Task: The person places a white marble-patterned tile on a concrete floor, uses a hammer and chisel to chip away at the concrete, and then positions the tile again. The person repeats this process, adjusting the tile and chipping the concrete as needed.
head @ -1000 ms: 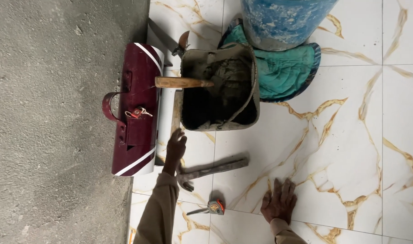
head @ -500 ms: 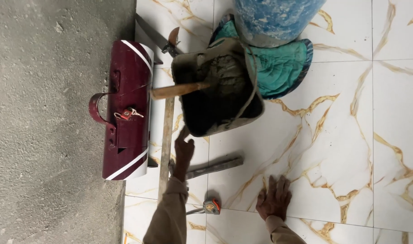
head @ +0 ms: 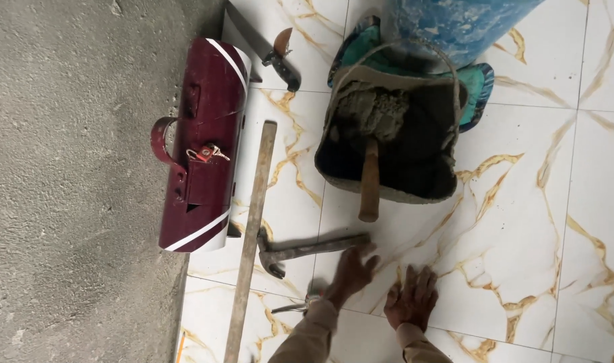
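Both hands flat on the tiled floor, the left one just short of the hammer's handle end.

The hammer (head: pixel 307 251) lies on the marble-patterned floor (head: pixel 522 222), its long axis running nearly level across the view: the claw head points toward the long wooden batten (head: pixel 251 235) and the maroon bag (head: pixel 203 144), while the handle end reaches toward the left hand (head: pixel 351 275). That hand is the nearer of the two; its fingers (head: pixel 367 254) are spread and open, holding nothing, the tips just beside or perhaps touching the handle end. The right hand (head: pixel 409 304) rests palm down near it, fingers splayed and empty, farther from the hammer. Beyond the handle stands the black mortar bucket (head: pixel 394 144), a trowel's wooden handle (head: pixel 369 181) sticking out over its rim toward the hands.
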